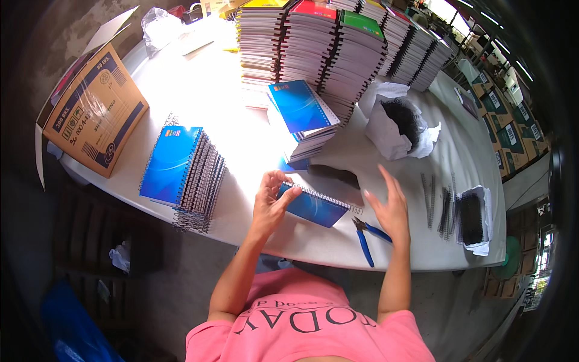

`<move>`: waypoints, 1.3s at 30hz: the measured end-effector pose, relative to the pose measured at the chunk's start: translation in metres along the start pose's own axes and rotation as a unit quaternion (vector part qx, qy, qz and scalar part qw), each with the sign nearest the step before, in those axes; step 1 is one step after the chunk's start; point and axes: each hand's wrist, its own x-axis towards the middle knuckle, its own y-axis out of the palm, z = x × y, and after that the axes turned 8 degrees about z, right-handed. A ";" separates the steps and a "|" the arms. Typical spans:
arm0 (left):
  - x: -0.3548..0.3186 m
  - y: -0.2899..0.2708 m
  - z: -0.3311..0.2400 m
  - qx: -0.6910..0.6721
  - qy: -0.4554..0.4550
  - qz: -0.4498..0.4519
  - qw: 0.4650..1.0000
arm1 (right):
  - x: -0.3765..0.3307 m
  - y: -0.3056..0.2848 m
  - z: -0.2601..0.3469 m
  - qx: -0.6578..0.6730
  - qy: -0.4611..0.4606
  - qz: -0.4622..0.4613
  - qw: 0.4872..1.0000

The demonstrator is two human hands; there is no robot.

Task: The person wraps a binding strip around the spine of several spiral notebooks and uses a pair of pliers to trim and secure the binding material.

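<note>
A small blue spiral notebook stands tilted on the white table, its wire coil along the top edge. My left hand grips its left end between thumb and fingers. Beyond its right end, where the coil sticks out a little, my right hand hovers with fingers spread and nothing in them. Blue-handled cutting pliers lie on the table beside that end, one handle running close to my right hand. Just behind the notebook is a dark curved object whose kind I cannot make out.
Left of me rises a stack of coiled blue notebooks, with a cardboard box beyond. Unbound blue-covered booklets and tall book piles stand behind. Loose coils and paper-wrapped coil bundles lie at right.
</note>
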 end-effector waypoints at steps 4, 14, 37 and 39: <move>-0.004 0.015 -0.011 0.068 0.067 -0.063 0.993 | -0.093 0.016 0.028 -0.240 0.134 0.138 0.952; -0.019 0.031 -0.026 0.289 0.230 -0.121 0.921 | -0.080 0.028 0.087 0.083 -0.100 -0.048 0.990; -0.020 0.024 -0.026 0.346 0.340 -0.179 0.856 | -0.068 0.039 0.084 0.274 -0.065 0.126 0.951; -0.019 0.018 -0.035 0.223 0.271 -0.186 0.918 | -0.074 0.034 0.063 0.070 -0.026 0.020 0.997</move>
